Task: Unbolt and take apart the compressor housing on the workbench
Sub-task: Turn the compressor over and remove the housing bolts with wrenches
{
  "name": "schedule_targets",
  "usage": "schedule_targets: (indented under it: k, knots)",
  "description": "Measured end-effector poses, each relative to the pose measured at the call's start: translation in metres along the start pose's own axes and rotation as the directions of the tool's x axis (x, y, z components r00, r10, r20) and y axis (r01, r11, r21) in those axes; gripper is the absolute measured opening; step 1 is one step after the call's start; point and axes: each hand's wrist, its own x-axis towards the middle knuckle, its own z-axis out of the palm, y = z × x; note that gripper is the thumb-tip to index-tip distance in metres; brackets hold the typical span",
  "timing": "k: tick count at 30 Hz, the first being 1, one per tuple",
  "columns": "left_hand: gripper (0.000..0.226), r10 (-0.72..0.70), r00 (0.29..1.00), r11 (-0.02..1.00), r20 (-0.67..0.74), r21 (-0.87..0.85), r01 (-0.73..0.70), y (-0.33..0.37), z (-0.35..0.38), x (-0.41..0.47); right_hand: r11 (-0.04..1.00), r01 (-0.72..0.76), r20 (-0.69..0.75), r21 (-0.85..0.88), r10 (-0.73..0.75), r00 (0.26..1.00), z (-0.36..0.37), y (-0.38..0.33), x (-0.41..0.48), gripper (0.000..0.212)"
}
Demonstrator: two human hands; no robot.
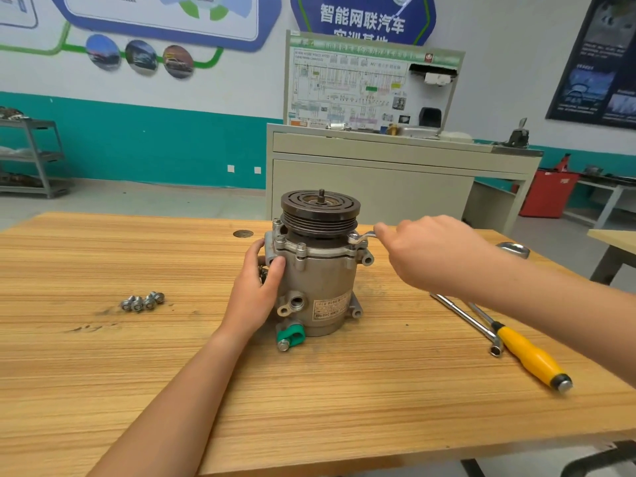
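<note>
L hand (256,294) grips compressor (318,270) side, upright on tabletop (137,373). R hand (432,254) holds wrench (361,237) on flange bolt. Four loose bolts (142,301) lie left.

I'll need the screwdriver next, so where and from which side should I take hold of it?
Probably grip the screwdriver by its thick yellow handle, coming from above on the right: it lies flat with the handle nearest you, while the L-shaped wrench lies close along its left.
</note>
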Motion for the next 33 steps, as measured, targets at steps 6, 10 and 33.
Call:
schedule_targets:
  k: [6,10,33]
  knots:
    - [0.053,0.013,1.0,1.0,-0.003,-0.005,-0.013,0.0,-0.001,0.0,0.997,0.078,-0.114,0.021,-0.076,0.991,0.033,0.034,0.019,0.043]
    - [0.053,0.019,1.0,1.0,0.01,-0.003,-0.019,0.0,-0.002,0.002,0.971,0.104,-0.43,0.215,-0.002,0.903,0.051,0.012,0.041,0.026]
    - [0.03,0.149,0.634,0.114,0.759,0.624,-0.773,0.139,0.03,0.043,-0.72,-0.194,0.543,0.667,0.291,0.787,0.083,-0.04,0.023,0.014]
